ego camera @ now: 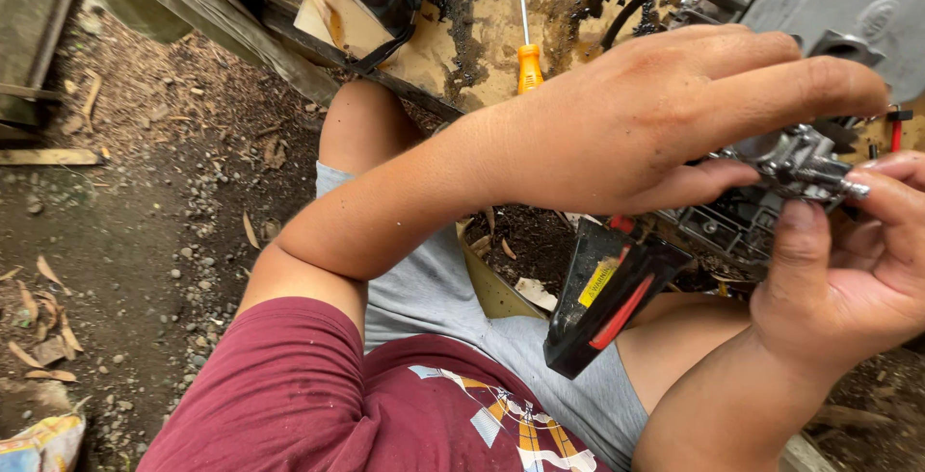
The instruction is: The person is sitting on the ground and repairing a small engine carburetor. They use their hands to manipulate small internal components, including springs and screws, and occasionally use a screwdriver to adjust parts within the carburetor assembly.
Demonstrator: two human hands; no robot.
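Across the top, a grimy yellowed work surface [482, 19] with an orange-handled screwdriver [529, 58]. Lower right, a black-and-red handle housing [602, 303] over the lap. Left hand [665, 106] and right hand [858, 270], fingers closed around a small grey metal part [795, 164] between them.

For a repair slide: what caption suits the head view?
Both hands, left and right, hold a small metal part above a black engine casing.

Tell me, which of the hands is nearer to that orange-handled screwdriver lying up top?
The left. The left hand reaches across just right of the orange-handled screwdriver, close by its handle. The right hand sits lower and farther right, pinching a small metal part.
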